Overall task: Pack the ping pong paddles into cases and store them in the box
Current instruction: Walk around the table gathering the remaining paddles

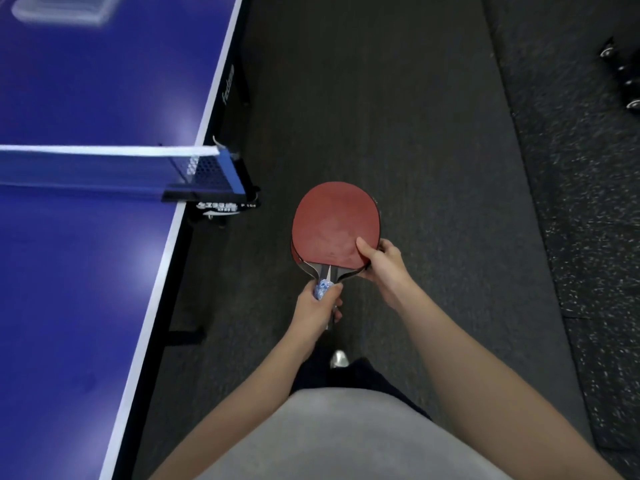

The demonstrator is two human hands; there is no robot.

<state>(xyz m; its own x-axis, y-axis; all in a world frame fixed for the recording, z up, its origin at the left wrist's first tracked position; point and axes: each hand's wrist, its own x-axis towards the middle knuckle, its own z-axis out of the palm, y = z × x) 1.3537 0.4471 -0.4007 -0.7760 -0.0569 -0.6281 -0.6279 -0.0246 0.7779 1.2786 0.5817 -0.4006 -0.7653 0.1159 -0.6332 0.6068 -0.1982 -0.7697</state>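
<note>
The left hand curls its fingers round the paddle handle; the right hand pinches the red blade's edge.

left grip on handle, right grip pinching paddle

Dim indoor room, lit softly from overhead. Pale patches of glare sit on the glossy blue table, the brightest close to the net, which is smeared by motion blur. A clear container at the table's far end is blurred too. The red paddle, the left hand and the right hand are fairly sharp and evenly lit, with little shadow. The dark floor looks grainy. The wide lens stretches the arms at the bottom edge.
</note>
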